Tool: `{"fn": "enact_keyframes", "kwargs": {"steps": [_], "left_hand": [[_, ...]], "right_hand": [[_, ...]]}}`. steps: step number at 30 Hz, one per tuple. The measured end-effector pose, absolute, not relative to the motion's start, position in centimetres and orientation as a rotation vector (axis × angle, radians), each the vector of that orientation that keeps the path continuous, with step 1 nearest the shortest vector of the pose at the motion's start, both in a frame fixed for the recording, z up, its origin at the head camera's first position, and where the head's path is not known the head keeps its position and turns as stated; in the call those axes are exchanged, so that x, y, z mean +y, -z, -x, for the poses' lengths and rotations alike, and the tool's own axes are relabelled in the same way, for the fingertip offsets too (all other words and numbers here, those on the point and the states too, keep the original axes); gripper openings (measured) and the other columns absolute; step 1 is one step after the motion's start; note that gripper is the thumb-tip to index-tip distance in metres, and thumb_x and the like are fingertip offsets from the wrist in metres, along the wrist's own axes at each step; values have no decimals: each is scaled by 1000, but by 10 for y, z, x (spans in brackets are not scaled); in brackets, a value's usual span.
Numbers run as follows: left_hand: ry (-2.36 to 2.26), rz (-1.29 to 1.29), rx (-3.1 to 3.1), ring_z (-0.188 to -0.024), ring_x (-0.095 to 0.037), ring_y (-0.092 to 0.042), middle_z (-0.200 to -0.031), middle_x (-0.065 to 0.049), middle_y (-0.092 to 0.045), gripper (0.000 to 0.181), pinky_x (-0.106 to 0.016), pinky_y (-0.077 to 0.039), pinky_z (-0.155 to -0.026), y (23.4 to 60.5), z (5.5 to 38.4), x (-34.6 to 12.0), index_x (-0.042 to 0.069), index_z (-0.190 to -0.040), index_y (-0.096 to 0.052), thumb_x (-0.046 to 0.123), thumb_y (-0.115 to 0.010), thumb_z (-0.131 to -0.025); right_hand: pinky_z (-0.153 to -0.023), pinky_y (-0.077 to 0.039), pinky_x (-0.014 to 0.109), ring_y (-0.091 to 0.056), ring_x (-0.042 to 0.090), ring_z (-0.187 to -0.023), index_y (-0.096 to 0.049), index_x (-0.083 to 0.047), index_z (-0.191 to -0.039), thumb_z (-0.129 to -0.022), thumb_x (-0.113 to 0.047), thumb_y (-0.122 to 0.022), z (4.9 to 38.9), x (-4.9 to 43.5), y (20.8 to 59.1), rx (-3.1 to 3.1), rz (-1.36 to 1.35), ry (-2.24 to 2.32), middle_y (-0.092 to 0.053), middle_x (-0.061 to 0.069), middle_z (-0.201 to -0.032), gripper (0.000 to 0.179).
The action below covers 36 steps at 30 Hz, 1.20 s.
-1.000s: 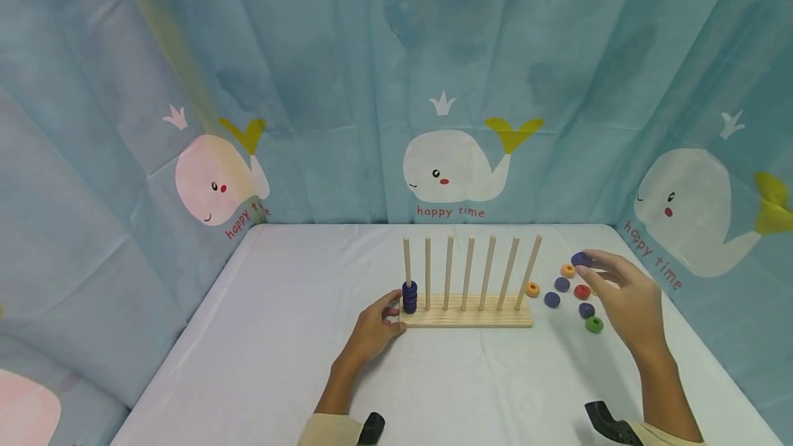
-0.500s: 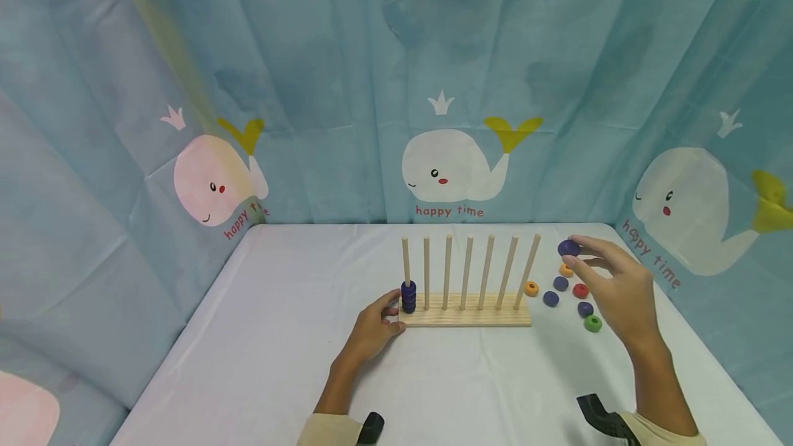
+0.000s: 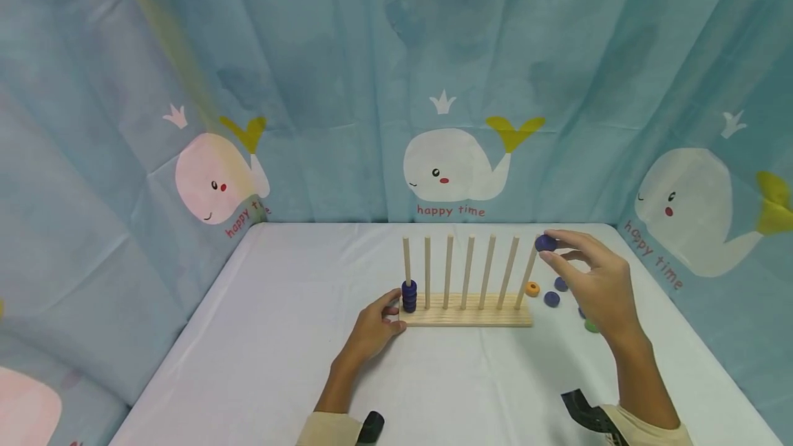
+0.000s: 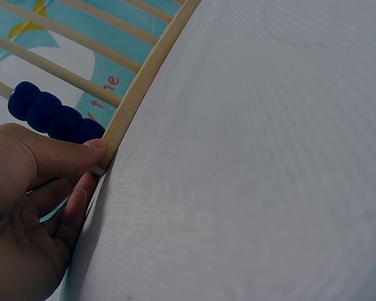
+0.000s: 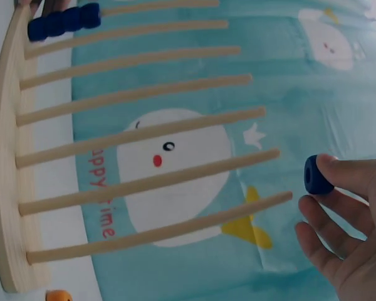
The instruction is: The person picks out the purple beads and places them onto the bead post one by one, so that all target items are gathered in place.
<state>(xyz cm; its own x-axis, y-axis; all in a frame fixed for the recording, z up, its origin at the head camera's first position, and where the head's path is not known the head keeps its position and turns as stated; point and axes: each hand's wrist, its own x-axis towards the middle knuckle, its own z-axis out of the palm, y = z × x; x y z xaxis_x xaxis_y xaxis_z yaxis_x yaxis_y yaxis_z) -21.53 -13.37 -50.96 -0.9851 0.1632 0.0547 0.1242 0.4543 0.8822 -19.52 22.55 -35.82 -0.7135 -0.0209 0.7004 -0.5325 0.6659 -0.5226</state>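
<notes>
A pale wooden peg board (image 3: 464, 319) with a row of upright pegs stands on the white table. Several dark blue beads (image 3: 409, 296) are stacked on its leftmost peg. My left hand (image 3: 369, 329) grips the left end of the base, thumb at the front edge, as the left wrist view (image 4: 31, 188) also shows. Between thumb and fingers my right hand (image 3: 595, 281) pinches a blue bead (image 5: 318, 175), raised to about peg-top height beside the rightmost peg (image 5: 163, 232). In the right wrist view the bead's hole faces the pegs, and a gap separates it from the nearest peg tip.
To the right of the base lie an orange bead (image 3: 532, 289) and blue beads (image 3: 552, 299). A green bead (image 3: 591, 326) is partly hidden behind my right hand. A light blue curtain (image 3: 347, 88) with whale prints hangs along the table's back edge.
My right hand has carried the pinched blue bead leftward and slightly up, from above the loose beads to the rightmost peg. The left hand stays on the base.
</notes>
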Motion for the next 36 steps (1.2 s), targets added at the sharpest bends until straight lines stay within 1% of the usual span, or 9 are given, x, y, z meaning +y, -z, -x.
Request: {"fn": "enact_keyframes", "kwargs": {"steps": [2,10,14,18,22,25,29,33,36], "left_hand": [[-1602,-265,2649,-113,-17,-58,-137,-3,-55,67,-37,-48,-93,509,215,-134,16,-146,-45,8,-73,-86],[-1594,-262,2655,-113,-17,-58,-137,-1,-55,66,-37,-47,-93,511,215,-134,17,-146,-46,9,-72,-86],[-1603,-278,2654,-113,-18,-58,-136,-2,-56,65,-38,-48,-92,511,215,-135,17,-146,-46,10,-72,-86],[-1602,-295,2656,-113,-18,-58,-136,-3,-56,65,-38,-48,-92,512,216,-135,16,-146,-46,10,-72,-87],[-1595,-292,2657,-113,-17,-58,-136,-2,-56,66,-37,-48,-92,512,217,-135,17,-146,-46,11,-72,-87],[-1598,-303,2662,-113,-18,-58,-137,-2,-55,65,-38,-48,-92,512,217,-136,17,-146,-46,10,-72,-87],[-1599,-306,2666,-113,-20,-58,-136,-3,-56,65,-39,-48,-91,513,216,-136,17,-145,-46,10,-72,-87],[-1590,-306,2676,-112,-20,-59,-135,-4,-56,65,-39,-48,-91,514,216,-136,17,-145,-47,10,-73,-86],[-1587,-312,2681,-112,-19,-59,-136,-3,-56,65,-39,-48,-91,513,216,-136,17,-145,-47,11,-73,-86]], "right_hand": [[-81,-45,9,-59,0,-98,-68,-18,-123,-83,-9,-77,196,221,357,-2197,-458,-984,-68,-4,-116,42],[-84,-47,15,-60,9,-100,-68,-19,-123,-84,-11,-77,199,203,353,-2180,-551,-1014,-67,-8,-114,41],[-83,-48,16,-61,9,-98,-68,-20,-123,-84,-12,-77,199,194,352,-2189,-571,-1041,-66,-9,-114,41],[-82,-49,16,-63,11,-95,-68,-18,-123,-84,-9,-77,201,186,353,-2181,-612,-1059,-66,-7,-115,42],[-82,-49,16,-62,10,-95,-68,-16,-123,-82,-7,-78,202,178,352,-2158,-656,-1071,-67,-5,-115,43],[-81,-50,18,-62,10,-97,-68,-14,-123,-82,-7,-78,203,172,350,-2144,-695,-1094,-67,-4,-116,43],[-80,-51,20,-63,11,-95,-68,-15,-123,-84,-10,-76,203,164,348,-2154,-707,-1112,-66,-4,-118,40],[-81,-50,18,-63,9,-95,-67,-18,-125,-87,-14,-75,204,158,349,-2188,-694,-1106,-65,-6,-120,39],[-81,-50,18,-63,9,-96,-66,-17,-126,-87,-14,-75,205,154,349,-2189,-716,-1117,-65,-6,-120,40]]}}
